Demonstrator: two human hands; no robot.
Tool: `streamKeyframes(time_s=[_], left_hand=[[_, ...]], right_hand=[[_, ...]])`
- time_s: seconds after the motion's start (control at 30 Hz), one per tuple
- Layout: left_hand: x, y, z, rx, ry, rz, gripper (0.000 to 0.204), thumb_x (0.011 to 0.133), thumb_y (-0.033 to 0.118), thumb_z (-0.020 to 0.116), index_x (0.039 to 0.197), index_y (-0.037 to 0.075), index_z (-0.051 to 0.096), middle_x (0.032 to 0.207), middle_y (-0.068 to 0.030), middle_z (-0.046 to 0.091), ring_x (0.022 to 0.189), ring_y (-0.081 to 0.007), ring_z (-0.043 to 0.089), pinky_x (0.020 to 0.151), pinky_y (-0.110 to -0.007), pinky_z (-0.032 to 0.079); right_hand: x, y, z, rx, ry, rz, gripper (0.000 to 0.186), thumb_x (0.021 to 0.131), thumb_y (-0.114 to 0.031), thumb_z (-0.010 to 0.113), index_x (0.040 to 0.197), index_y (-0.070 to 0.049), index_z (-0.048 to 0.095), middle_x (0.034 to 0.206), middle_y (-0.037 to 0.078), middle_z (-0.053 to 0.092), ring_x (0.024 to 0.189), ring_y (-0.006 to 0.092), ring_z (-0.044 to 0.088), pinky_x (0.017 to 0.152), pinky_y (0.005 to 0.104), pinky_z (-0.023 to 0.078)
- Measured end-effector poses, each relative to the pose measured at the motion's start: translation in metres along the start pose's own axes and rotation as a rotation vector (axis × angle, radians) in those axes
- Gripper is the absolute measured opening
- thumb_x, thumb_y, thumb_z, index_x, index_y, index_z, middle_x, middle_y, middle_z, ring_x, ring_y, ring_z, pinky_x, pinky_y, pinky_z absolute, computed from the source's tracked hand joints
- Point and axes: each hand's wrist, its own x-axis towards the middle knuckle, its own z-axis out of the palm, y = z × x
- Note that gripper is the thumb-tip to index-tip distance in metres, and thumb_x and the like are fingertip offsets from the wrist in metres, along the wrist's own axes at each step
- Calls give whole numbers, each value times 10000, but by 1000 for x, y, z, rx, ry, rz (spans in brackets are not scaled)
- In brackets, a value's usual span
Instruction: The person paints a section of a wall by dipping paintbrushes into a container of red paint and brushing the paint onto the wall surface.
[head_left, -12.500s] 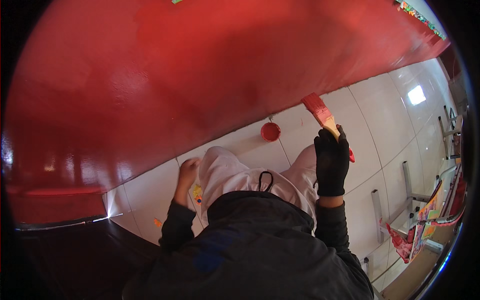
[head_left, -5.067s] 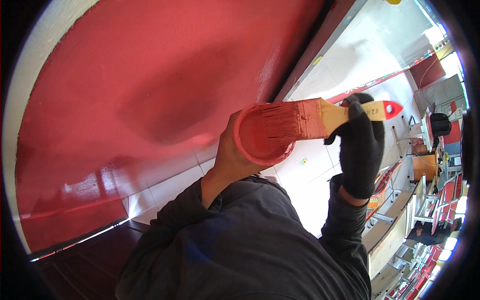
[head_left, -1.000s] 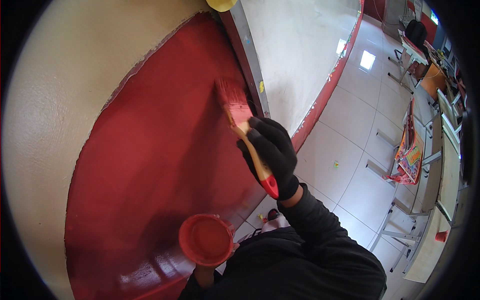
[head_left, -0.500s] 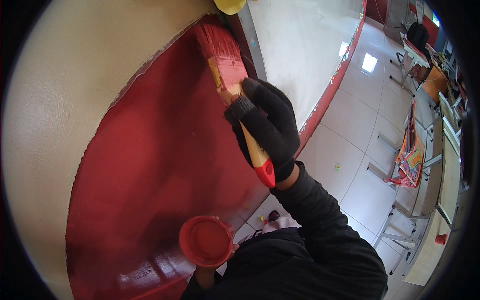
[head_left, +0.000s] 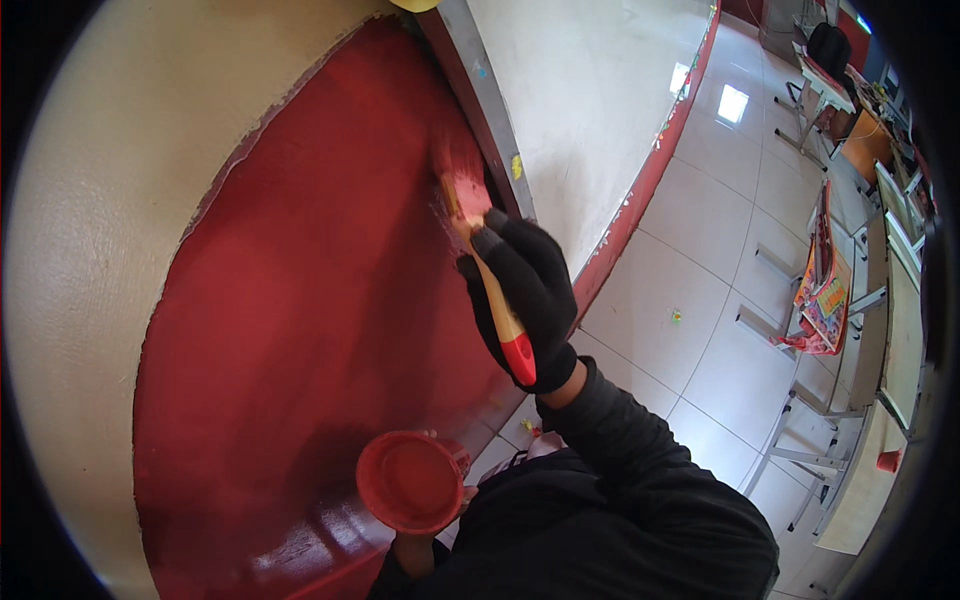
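Observation:
A wide paintbrush with a pale wooden handle, red at its end, is gripped in my right hand, which wears a black glove. Its paint-soaked bristles press on the red wall, close beside the grey edge of a white board. Low in the view, my left hand holds a round red cup of paint. Only bits of the fingers show around the cup; the rest of that hand is hidden behind it.
Cream wall borders the red paint on the left along a ragged line. To the right lies a white tiled floor. Desks with metal legs line the far right, one bearing a small red cup. A black bag sits farther back.
My right hand has brought the brush downward along the wall beside the board's edge, away from the top corner. The paint cup in my left hand has hardly moved.

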Motion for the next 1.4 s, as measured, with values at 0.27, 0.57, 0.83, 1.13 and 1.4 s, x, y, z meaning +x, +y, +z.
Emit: streamKeyframes(time_s=[0.27, 0.57, 0.83, 1.13, 1.4], left_hand=[[-12, -19, -2, -6, 12, -61, 811, 658, 340, 730, 1306, 114, 298, 1308, -31, 364, 1200, -209, 367, 1021, -373, 249], [-16, -24, -5, 281, -39, 0, 840, 665, 432, 698, 1319, 111, 279, 1339, -54, 328, 1250, -241, 305, 1029, -398, 235], [-3, -5, -6, 164, -93, 1, 532, 824, 340, 547, 1292, 246, 312, 1368, -102, 281, 1262, -330, 267, 1010, -375, 289], [-6, -18, -12, 265, -2, 69, 854, 550, 347, 809, 1210, 54, 353, 1181, -73, 447, 1110, -197, 461, 868, -302, 413], [-14, -17, 1, 8, 105, -19, 832, 516, 207, 833, 1198, 69, 379, 1159, -56, 456, 1086, -173, 469, 877, -273, 399]], right_hand=[[-53, -5, -20, -4, 17, 204, 352, 700, 77, 629, 1033, -23, 576, 983, 145, 572, 888, 262, 580, 754, 302, 479], [-20, -17, 5, -62, -2, 227, 285, 696, 67, 637, 959, -42, 619, 910, 138, 563, 836, 247, 574, 689, 291, 475], [-17, -30, -11, 77, 70, 147, 209, 714, 94, 613, 890, -19, 602, 979, 148, 546, 831, 233, 608, 690, 270, 498], [-86, -10, -24, -42, -34, 472, 202, 749, 64, 579, 929, -27, 577, 976, 146, 533, 849, 245, 563, 715, 287, 467], [-28, -25, 0, 89, -3, 404, 224, 722, 65, 596, 922, -32, 573, 972, 133, 516, 859, 245, 549, 706, 282, 460]])
